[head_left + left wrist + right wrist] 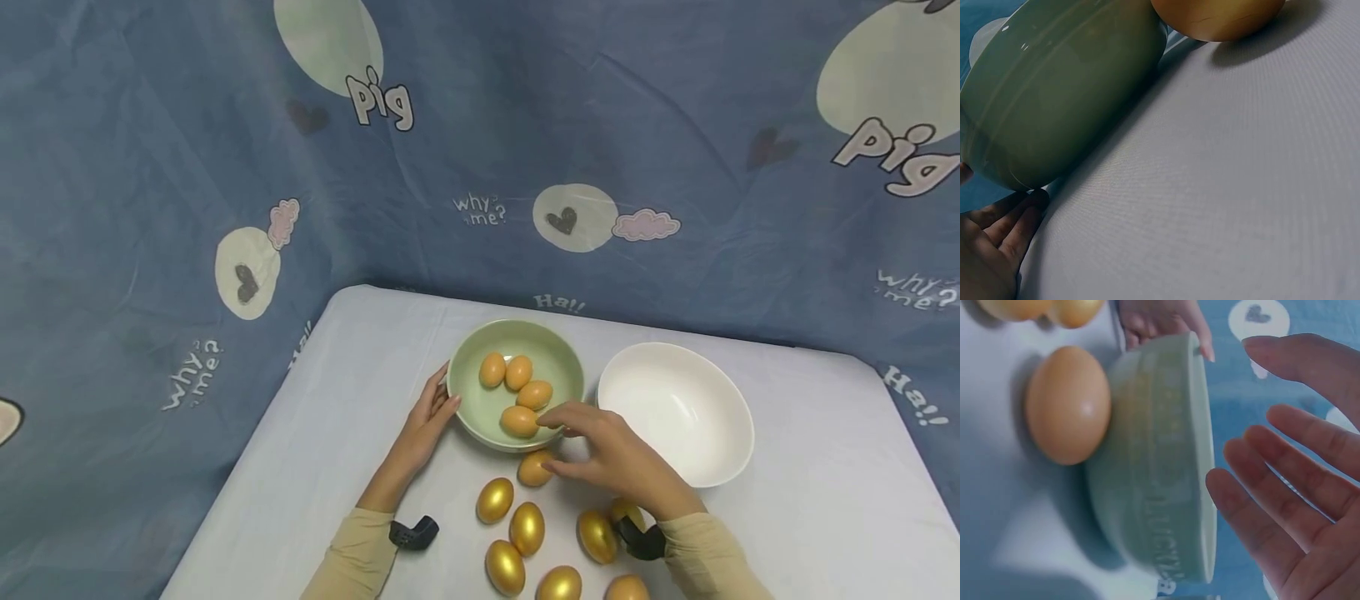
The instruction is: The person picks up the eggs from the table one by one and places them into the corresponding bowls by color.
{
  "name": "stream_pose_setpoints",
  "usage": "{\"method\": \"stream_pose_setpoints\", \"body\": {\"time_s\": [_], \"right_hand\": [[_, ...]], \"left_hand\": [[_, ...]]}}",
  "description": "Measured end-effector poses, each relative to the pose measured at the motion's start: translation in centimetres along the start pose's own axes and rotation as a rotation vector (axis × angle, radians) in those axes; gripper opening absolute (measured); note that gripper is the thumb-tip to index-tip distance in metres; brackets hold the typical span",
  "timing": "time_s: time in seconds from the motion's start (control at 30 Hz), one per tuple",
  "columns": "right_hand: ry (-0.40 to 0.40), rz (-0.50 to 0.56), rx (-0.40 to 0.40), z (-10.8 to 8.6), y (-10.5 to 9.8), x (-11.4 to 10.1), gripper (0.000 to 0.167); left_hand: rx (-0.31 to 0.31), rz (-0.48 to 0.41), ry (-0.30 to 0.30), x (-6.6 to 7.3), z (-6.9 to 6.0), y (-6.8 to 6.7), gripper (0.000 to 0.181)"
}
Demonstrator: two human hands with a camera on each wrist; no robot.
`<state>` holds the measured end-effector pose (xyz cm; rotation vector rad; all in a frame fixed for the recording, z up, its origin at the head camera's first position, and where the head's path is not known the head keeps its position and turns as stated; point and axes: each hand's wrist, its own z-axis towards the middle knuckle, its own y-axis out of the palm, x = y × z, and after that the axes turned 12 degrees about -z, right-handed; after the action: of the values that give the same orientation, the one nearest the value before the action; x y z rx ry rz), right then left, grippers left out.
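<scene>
A pale green bowl (465, 354) has several brown eggs (492, 370) in it. My left hand (422, 429) touches the bowl's left side, its thumb by the rim; in the left wrist view its fingertips meet the outer wall. Above the bowl's near right edge is my right hand (611, 446), fingers spread and holding nothing, as the right wrist view (1297, 487) shows. One brown egg (1067, 405) lies on the table beside the bowl's near side, below the right hand. Several shiny golden eggs (527, 529) lie nearer to me.
A white bowl (675, 408), with no eggs visible inside, stands to the right of the green one. Another brown egg (627, 588) lies at the bottom of the head view. The white table (825, 467) ends at a blue printed curtain (480, 142).
</scene>
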<state>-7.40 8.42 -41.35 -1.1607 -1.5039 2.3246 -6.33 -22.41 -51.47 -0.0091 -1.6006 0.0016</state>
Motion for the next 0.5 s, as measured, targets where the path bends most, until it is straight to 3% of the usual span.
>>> {"method": "stream_pose_setpoints", "body": {"time_s": [0.3,0.5], "right_hand": [[0.014,0.009,-0.077,-1.7,0.9,0.4,0.043],[0.033,-0.051,-0.105,-1.9,1.0,-0.1,0.044]], "left_hand": [[0.003,-0.004,-0.012,0.0,-0.1,-0.2,0.063],[0.001,-0.004,-0.009,0.2,-0.1,-0.2,0.063]]}}
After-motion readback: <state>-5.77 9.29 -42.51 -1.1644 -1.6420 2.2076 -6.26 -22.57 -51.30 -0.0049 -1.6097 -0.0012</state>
